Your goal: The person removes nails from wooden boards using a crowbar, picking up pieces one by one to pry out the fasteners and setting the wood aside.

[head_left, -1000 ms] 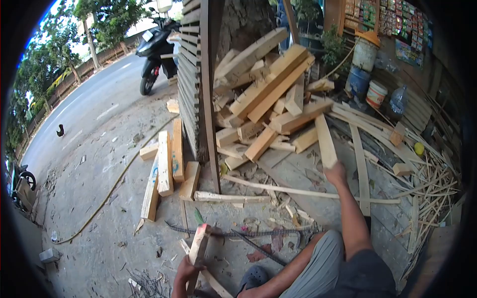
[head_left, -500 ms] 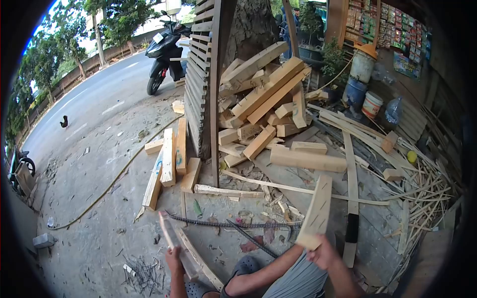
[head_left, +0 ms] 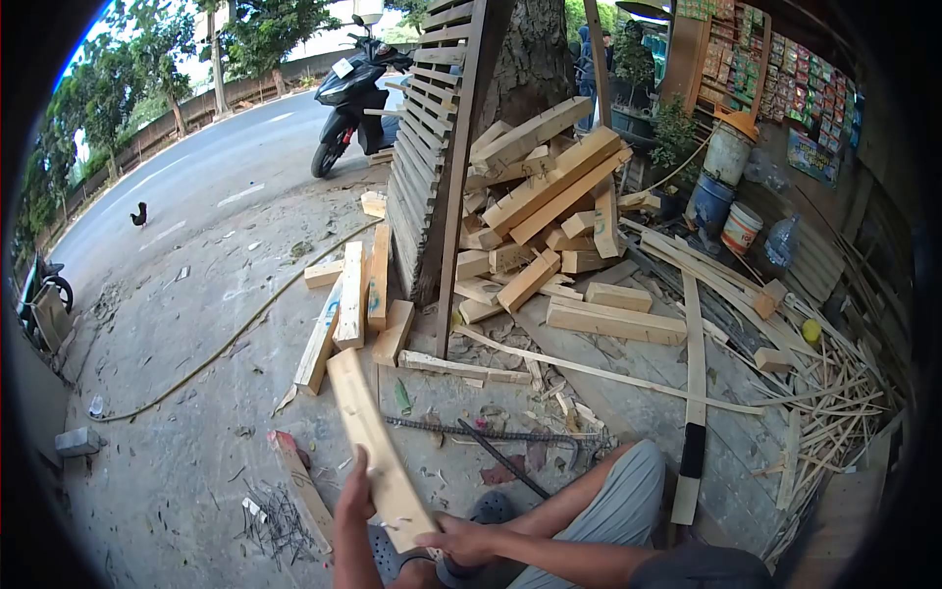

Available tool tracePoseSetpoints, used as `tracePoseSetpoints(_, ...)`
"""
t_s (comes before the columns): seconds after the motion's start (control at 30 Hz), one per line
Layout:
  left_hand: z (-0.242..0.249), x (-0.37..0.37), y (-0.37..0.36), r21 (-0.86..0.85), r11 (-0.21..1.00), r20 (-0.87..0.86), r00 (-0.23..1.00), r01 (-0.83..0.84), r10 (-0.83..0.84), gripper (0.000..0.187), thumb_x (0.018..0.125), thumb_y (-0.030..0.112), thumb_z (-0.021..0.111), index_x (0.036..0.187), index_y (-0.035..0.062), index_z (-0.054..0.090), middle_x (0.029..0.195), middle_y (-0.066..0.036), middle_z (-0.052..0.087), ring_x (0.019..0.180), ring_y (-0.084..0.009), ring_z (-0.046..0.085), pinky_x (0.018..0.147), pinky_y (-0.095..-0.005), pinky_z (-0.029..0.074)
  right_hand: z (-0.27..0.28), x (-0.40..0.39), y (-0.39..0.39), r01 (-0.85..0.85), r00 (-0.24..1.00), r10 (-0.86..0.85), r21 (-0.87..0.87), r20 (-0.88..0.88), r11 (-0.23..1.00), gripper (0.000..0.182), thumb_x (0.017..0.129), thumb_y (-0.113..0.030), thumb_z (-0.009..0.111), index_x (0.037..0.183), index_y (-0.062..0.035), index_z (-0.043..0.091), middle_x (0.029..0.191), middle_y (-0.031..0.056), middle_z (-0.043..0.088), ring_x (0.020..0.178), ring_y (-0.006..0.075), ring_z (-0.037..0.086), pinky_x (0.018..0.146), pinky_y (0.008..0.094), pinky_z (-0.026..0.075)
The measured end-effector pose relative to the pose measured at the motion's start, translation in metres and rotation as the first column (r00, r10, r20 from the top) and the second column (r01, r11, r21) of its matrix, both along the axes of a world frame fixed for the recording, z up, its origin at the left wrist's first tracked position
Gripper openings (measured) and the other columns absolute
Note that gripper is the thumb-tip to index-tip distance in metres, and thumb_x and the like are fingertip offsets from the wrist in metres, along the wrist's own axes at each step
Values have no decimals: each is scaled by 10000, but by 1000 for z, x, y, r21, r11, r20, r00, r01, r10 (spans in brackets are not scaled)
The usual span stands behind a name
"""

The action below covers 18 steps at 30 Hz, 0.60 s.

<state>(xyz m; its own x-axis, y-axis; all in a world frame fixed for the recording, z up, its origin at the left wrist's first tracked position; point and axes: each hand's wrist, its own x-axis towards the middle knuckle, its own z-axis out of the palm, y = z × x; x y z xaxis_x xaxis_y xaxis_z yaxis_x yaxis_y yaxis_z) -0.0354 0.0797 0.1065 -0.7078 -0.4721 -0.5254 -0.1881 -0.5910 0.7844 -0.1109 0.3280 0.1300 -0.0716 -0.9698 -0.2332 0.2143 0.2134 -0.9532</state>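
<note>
A pale wooden block stands tilted above my feet, held by both hands. My left hand grips its left side, with the thumb up along the edge. At the block's lower end, my right hand holds the corner; a bent nail shows just above it. Another piece of wood with a red end lies on the ground left of my left hand. Beside that is a heap of loose nails. A ribbed dark metal bar lies on the ground beyond the block.
A big pile of wooden blocks leans by a tree trunk and a slatted wooden panel. Thin wood strips are heaped at the right. A motorbike stands by the road, with a person far back.
The block has moved from the right, over my knee, to the left, and my left hand now holds it too. The red-ended piece is out of my left hand and on the ground.
</note>
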Motion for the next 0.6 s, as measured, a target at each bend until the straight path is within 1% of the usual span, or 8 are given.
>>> tracePoseSetpoints(0.03,-25,-6,-3,-245,963,159,976,-109,151,785,914,618,707,1326,-46,625,1106,-186,737,892,-294,731,784,-410,573,-42,-5,-17,-97,941,104,39,-322,995,776,939,-528,689,1430,31,468,1259,216,645,1066,310,677,983,447,511)
tracePoseSetpoints(0.07,-77,5,-30,-139,970,79,974,-199,211,772,887,562,770,1272,-91,622,1070,-172,740,857,-280,731,769,-393,597,-80,-12,-30,-174,772,201,105,-603,979,799,929,-533,702,1438,32,458,1265,215,643,1072,317,676,987,458,509)
tracePoseSetpoints(0.17,-112,33,-49,-52,956,-42,958,-287,285,701,895,450,804,1270,-111,619,1072,-182,740,821,-286,736,801,-426,622,-153,-32,-40,-87,375,239,222,-896,971,845,911,-541,714,1448,50,437,1383,305,571,1251,438,609,1051,526,490)
tracePoseSetpoints(0.27,-116,37,-32,-338,927,274,926,-160,259,639,925,454,766,1257,-82,670,1095,-178,747,896,-286,743,780,-401,588,-153,-25,-54,104,507,470,592,-722,799,867,892,-506,736,1468,51,407,1442,324,514,1241,494,588,1051,543,494)
tracePoseSetpoints(0.33,-109,42,-19,-511,859,434,859,-13,272,682,915,530,740,1228,-74,699,1083,-191,750,938,-276,730,795,-414,554,-192,-25,-68,-125,369,548,545,-750,829,421,863,-286,712,1111,55,707,1143,283,703,1089,432,689,904,507,564)
tracePoseSetpoints(0.37,-149,44,-26,-549,835,471,815,-28,337,759,896,593,729,1228,-88,686,1064,-220,749,945,-285,721,816,-443,547,-207,-24,-75,-53,498,445,486,-744,872,309,833,-241,693,940,43,750,994,274,727,965,421,720,812,511,580)
tracePoseSetpoints(0.47,-136,42,-26,-542,839,540,786,51,301,794,918,640,669,1157,-117,696,1029,-279,741,948,-361,731,805,-472,546,-161,-11,-80,43,563,447,566,-695,824,479,854,-249,710,1209,64,631,1174,318,682,1095,451,679,943,512,556)
tracePoseSetpoints(0.6,-118,42,-34,-434,878,391,835,-204,388,781,946,630,649,1181,-112,703,1054,-218,739,923,-276,723,836,-420,551,-160,6,-83,203,575,324,514,-751,833,705,852,-396,786,1298,86,531,1229,322,654,1210,471,620,1015,503,523)
